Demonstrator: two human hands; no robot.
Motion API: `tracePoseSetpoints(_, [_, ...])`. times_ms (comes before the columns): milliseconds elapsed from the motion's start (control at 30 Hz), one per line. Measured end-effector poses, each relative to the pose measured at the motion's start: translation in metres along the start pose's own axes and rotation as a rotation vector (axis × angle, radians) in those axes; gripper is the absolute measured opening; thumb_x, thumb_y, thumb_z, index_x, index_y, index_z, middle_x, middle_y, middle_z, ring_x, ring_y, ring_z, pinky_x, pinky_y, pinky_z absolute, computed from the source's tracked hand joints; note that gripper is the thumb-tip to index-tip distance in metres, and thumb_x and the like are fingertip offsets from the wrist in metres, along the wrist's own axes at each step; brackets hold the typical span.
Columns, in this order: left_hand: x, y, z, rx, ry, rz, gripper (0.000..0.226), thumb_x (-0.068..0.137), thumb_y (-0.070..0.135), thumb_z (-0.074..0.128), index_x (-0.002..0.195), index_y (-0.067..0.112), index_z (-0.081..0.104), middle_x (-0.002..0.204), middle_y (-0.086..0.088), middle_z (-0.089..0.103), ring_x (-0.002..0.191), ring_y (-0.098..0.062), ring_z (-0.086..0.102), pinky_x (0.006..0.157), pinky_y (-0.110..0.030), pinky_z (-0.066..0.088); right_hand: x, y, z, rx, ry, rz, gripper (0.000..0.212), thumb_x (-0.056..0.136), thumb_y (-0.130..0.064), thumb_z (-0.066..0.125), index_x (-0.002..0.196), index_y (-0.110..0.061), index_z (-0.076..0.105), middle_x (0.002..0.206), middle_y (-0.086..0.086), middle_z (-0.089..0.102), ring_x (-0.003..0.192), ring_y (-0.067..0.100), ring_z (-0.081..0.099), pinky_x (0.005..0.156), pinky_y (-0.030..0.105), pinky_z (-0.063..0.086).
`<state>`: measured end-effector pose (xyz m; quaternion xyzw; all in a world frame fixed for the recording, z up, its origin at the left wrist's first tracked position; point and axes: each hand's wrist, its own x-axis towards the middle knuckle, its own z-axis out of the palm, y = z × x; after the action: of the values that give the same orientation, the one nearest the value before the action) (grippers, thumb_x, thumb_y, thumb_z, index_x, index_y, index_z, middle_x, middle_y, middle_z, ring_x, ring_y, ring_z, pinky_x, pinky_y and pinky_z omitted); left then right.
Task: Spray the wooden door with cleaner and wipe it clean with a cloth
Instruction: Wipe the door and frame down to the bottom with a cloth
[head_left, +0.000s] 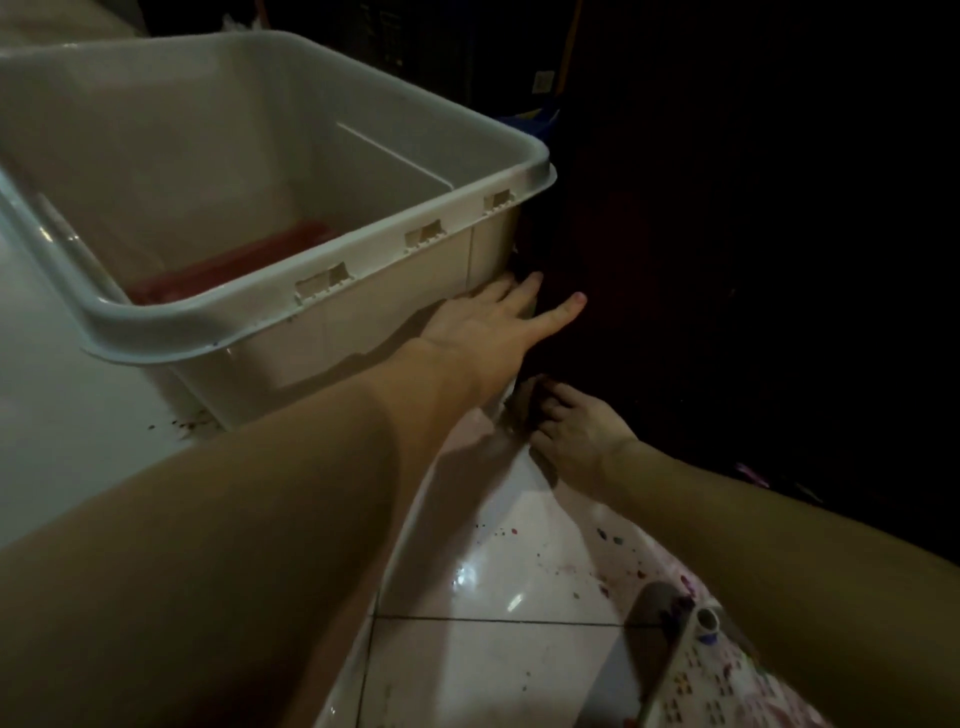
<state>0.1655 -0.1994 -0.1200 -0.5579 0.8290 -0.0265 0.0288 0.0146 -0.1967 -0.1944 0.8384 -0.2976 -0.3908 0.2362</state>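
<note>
The wooden door (727, 260) fills the right side, so dark that its surface barely shows. My left hand (498, 322) reaches forward with straight, spread fingers; its fingertips lie at the corner where the big tub meets the door's edge. Lower down, my right hand (576, 436) is at the foot of the door, fingers curled over a dark bunched thing (527, 408) that looks like a cloth. It is pressed against the door's bottom edge by the floor. No spray bottle is clearly in view.
A large pale plastic tub (270, 322) stands on the left, close against the door, with something red (234, 265) in its bottom. The glossy white tiled floor (493, 649) is speckled with dark spots. A patterned fabric (727, 686) and a small white-and-blue cap (707, 623) sit at bottom right.
</note>
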Motion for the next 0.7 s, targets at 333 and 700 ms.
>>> tracePoseSetpoints(333, [0.003, -0.006, -0.004, 0.107, 0.011, 0.047, 0.092, 0.095, 0.011, 0.050, 0.147, 0.043, -0.019, 0.162, -0.006, -0.009, 0.149, -0.025, -0.002, 0.116, -0.044, 0.025, -0.043, -0.003, 0.039, 0.064, 0.042, -0.039, 0.048, 0.100, -0.027, 0.039, 0.146, -0.015, 0.037, 0.157, 0.007, 0.031, 0.149, 0.029, 0.009, 0.113, 0.043, -0.017])
tracePoseSetpoints(700, [-0.001, 0.005, -0.002, 0.181, 0.041, 0.017, 0.086, 0.097, 0.021, 0.048, 0.149, 0.036, -0.019, 0.157, -0.010, 0.008, 0.140, -0.028, 0.021, 0.105, -0.040, 0.034, -0.062, -0.002, 0.049, -0.069, 0.029, 0.029, 0.059, 0.101, -0.032, 0.036, 0.154, -0.014, 0.018, 0.163, 0.004, 0.013, 0.150, 0.028, -0.002, 0.110, 0.047, -0.022])
